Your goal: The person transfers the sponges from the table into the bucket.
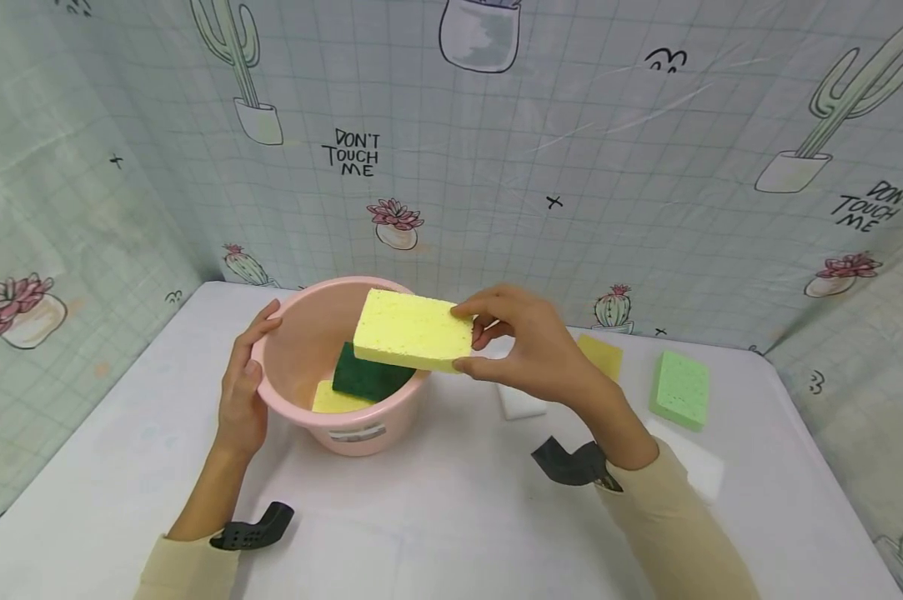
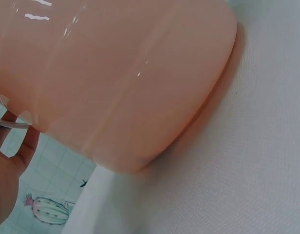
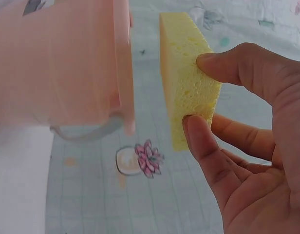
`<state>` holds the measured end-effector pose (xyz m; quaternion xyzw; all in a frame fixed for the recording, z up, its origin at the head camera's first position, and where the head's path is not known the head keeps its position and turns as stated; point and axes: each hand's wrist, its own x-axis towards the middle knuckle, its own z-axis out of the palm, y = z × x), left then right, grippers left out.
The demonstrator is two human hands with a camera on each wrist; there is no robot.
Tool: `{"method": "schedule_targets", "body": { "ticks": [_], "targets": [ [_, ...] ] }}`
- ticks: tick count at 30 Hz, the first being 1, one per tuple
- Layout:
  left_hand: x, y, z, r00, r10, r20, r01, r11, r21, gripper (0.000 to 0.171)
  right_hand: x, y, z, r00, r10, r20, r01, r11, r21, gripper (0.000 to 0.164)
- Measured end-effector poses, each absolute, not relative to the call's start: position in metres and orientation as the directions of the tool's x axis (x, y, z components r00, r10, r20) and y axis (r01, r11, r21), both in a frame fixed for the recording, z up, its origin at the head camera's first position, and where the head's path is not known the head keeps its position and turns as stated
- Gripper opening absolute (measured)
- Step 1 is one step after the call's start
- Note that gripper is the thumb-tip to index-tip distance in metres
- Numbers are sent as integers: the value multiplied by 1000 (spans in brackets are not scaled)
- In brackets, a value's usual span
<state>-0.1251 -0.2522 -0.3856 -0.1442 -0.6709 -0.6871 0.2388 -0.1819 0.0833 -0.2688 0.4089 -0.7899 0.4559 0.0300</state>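
A yellow sponge [image 1: 412, 327] is pinched at its right end between the thumb and fingers of my right hand [image 1: 529, 346]. It is held over the right side of a pink bucket [image 1: 357, 427], and the right wrist view shows the sponge [image 3: 191, 83] just above the rim. My left hand [image 1: 244, 387] grips the bucket's left rim, with fingers over the edge; in the left wrist view the bucket's side [image 2: 125, 73] fills much of the picture. Inside the bucket lie a dark green scouring pad [image 1: 368, 377] and another yellow piece [image 1: 334, 398], partly covered by it.
On the white table [image 1: 421, 517], a light green sponge [image 1: 679, 390] lies to the right. A darker yellow piece [image 1: 601, 357] and a white block [image 1: 522, 402] sit partly behind my right hand. Another white piece [image 1: 699, 460] shows beside the right sleeve. A patterned cloth [image 1: 451, 167] hangs behind.
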Motion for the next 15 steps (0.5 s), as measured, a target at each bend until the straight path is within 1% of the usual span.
{"method": "schedule_targets", "body": {
  "ticks": [9,13,15],
  "targets": [
    [-123,-252,-388,-847,-143,513,513,40,858,51,-182,44,-268,-640,-692,334,-669,288,-685,47],
    [-124,-252,-389,-839,-143,525,526,34,850,51,-184,30,-267,-643,-715,276,-657,330,-677,47],
    [-124,-251,-390,-836,-140,530,532,28,847,51,-184,23,-266,-646,-721,252,-662,364,-655,47]
  ]
}}
